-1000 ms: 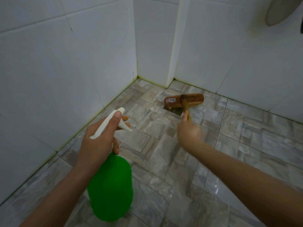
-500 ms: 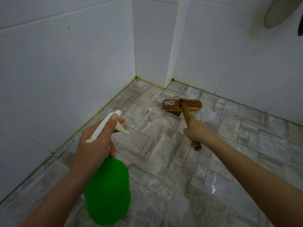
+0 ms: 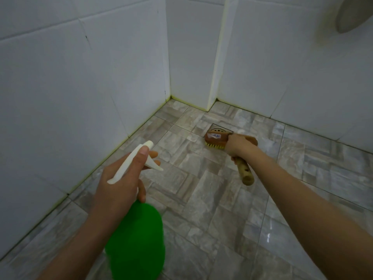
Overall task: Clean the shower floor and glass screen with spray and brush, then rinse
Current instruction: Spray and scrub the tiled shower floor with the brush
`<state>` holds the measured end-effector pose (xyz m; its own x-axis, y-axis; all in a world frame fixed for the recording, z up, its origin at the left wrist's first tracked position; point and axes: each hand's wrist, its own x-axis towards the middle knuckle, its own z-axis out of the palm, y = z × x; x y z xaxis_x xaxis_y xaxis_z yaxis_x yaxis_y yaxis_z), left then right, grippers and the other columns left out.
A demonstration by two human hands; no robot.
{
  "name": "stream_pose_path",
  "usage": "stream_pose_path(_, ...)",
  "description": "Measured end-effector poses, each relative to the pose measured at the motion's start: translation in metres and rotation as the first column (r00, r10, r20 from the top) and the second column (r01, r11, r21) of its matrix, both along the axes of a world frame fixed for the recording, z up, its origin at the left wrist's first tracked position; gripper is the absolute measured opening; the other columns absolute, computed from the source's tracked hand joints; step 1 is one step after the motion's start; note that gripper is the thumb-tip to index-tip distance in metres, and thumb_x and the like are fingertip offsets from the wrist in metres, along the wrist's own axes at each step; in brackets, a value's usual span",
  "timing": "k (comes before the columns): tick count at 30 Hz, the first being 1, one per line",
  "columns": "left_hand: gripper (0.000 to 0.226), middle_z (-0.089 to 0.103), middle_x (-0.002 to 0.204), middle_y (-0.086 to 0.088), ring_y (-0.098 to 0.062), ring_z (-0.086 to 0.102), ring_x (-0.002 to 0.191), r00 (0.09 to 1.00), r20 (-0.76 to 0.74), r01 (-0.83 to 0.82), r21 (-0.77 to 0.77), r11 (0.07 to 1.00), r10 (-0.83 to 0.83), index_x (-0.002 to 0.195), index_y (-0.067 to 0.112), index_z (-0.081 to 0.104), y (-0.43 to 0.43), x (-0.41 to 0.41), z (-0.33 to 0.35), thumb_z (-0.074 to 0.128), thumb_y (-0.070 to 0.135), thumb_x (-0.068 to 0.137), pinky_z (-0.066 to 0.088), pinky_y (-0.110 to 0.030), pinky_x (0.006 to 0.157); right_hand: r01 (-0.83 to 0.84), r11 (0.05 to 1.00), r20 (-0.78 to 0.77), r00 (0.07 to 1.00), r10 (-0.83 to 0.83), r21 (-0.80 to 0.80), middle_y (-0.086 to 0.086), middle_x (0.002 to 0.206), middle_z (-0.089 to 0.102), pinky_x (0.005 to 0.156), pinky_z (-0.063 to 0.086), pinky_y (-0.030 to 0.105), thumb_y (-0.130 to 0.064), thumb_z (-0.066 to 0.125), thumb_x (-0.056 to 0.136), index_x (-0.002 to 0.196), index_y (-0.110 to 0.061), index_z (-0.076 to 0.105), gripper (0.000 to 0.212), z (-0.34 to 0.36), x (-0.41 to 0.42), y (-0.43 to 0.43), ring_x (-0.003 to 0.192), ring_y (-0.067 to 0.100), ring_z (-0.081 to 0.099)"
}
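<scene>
Brush moved a bit since half a second ago. The scrub brush (image 3: pixel 216 138) has slid off the floor drain (image 3: pixel 220 129) toward the camera and tipped up, so its yellow bristles (image 3: pixel 215 146) show now and the metal grate peeks out right behind it. Also the right hand (image 3: pixel 237 145) has crept up the wooden handle (image 3: pixel 245 172), almost to the head. The green spray bottle (image 3: pixel 137 239) has barely budged.

Head view, the only one there is: the right hand's fingers are wrapped tight round the handle just behind the brush head, and the pale butt end pokes out below the hand. The bristles look like they touch the grey marbled shower floor (image 3: pixel 201 199) at the near edge of the drain, but it's soft there, so I wouldn't swear to contact.

The left hand (image 3: pixel 121 184) holds the spray bottle by the neck, up off the floor at lower left, well apart from the brush. Its thumb lies on top of the white trigger head (image 3: pixel 131 164) and its fingers (image 3: pixel 153 154) curl round the front at the trigger. Can't tell whether the trigger is squeezed.

White wall tiles (image 3: pixel 80 87) run along the left and back, with a yellowish line where they meet the floor. There's a pale round thing (image 3: pixel 355 13) at top right, too blurred to name.
</scene>
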<state>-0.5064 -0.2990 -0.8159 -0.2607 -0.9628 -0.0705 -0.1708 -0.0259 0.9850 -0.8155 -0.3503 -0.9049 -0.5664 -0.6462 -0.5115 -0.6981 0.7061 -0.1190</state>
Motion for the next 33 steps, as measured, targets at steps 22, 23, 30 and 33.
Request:
stream_pose_path(22,0.028,0.077,0.098,0.009,-0.02,0.048,0.038,1.0,0.025,-0.001,0.02,1.0,0.001,0.088,0.04,0.075,-0.014,-0.013,-0.013,0.05,0.053,0.09,0.045,-0.036,0.055,-0.234,0.971,-0.313,0.927,0.204,-0.059,0.018,0.128,0.053,0.084,0.051,0.046,-0.003,0.033,0.097,0.153,-0.014,0.005,0.064,-0.034,-0.021,0.007,0.103,0.035,0.06)
stream_pose_path(23,0.029,0.077,0.097,0.009,-0.019,0.048,0.038,1.0,0.028,0.005,0.022,1.0,-0.005,0.088,0.039,0.075,-0.014,-0.014,-0.013,0.05,0.053,0.089,0.045,-0.036,0.055,-0.216,0.975,-0.322,0.928,0.187,-0.055,0.019,0.13,0.051,0.085,0.05,0.047,-0.004,0.032,0.098,0.154,-0.014,0.005,0.063,-0.032,-0.026,0.0,0.106,0.035,0.059)
stream_pose_path(30,0.03,0.077,0.097,0.011,-0.02,0.049,0.039,1.0,0.02,0.01,0.03,0.999,-0.011,0.086,0.04,0.075,-0.012,-0.017,-0.016,0.05,0.057,0.087,0.046,-0.032,0.054,-0.19,0.979,-0.305,0.939,0.157,-0.08,0.019,0.128,0.052,0.073,0.048,0.038,-0.005,0.035,0.098,0.153,-0.012,0.003,0.064,-0.034,-0.012,-0.001,0.102,0.033,0.06)
stream_pose_path(33,0.03,0.077,0.097,0.011,-0.019,0.05,0.039,0.999,0.04,0.01,0.036,0.999,-0.012,0.086,0.042,0.075,-0.012,-0.019,-0.015,0.05,0.057,0.086,0.046,-0.031,0.053,-0.215,0.975,-0.328,0.927,0.184,-0.061,0.02,0.12,0.058,0.069,0.045,0.037,-0.008,0.031,0.1,0.153,-0.014,-0.004,0.064,-0.044,-0.013,0.018,0.095,0.031,0.062)
